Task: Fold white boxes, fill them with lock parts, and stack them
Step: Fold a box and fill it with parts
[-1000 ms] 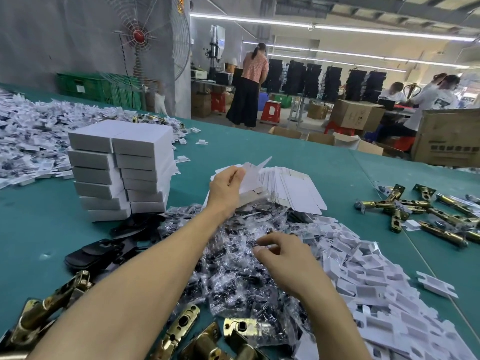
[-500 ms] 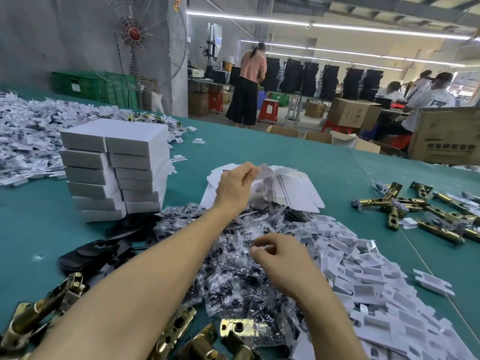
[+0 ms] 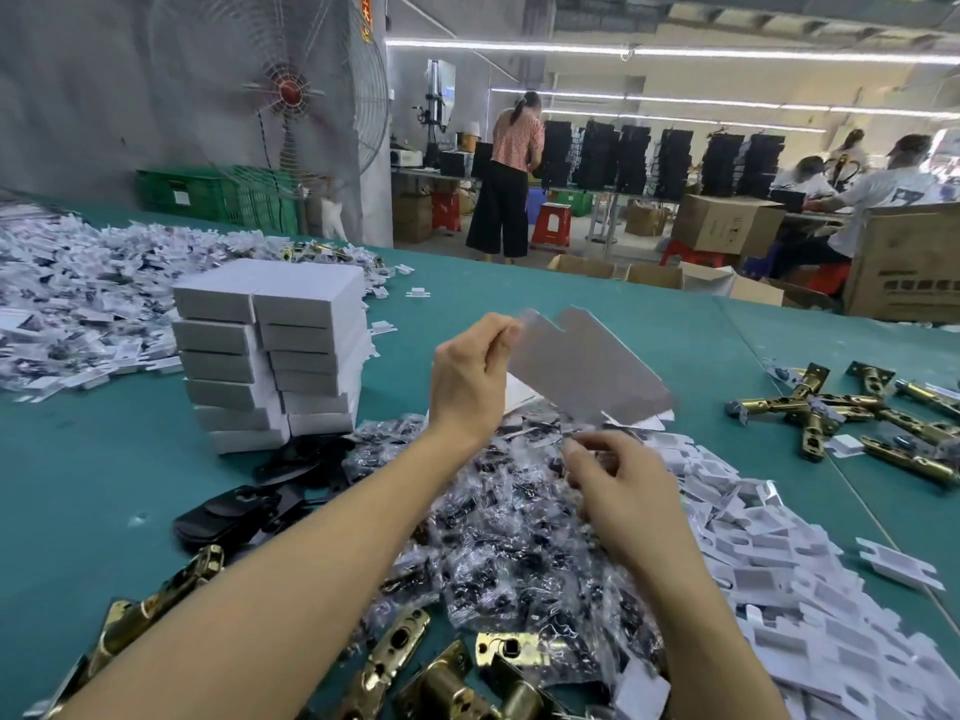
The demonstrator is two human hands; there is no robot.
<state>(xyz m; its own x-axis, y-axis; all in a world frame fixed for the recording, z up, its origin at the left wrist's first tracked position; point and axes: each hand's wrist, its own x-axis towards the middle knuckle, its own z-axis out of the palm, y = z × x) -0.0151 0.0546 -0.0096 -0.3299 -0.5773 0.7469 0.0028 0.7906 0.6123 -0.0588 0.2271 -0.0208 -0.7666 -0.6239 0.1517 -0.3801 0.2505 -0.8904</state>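
My left hand (image 3: 467,371) pinches the corner of a flat white box blank (image 3: 587,376) and holds it tilted in the air above the table. A little of the stack of flat blanks (image 3: 522,394) shows under it. My right hand (image 3: 623,485) hovers below the blank with fingers loosely curled, over a heap of lock parts in clear plastic bags (image 3: 509,543); I see nothing gripped in it. Two side-by-side columns of folded white boxes (image 3: 275,350) stand to the left.
White card inserts (image 3: 779,574) spread to the right of the bags. Brass latches lie at the right (image 3: 841,413) and at the front edge (image 3: 405,662). Black plates (image 3: 234,511) sit by the box stack. Another white heap (image 3: 67,304) covers the green table's (image 3: 78,485) far left. People work behind.
My left hand has lifted one flat blank off the stack and raised it. My right hand has risen slightly from the bags toward the blank.
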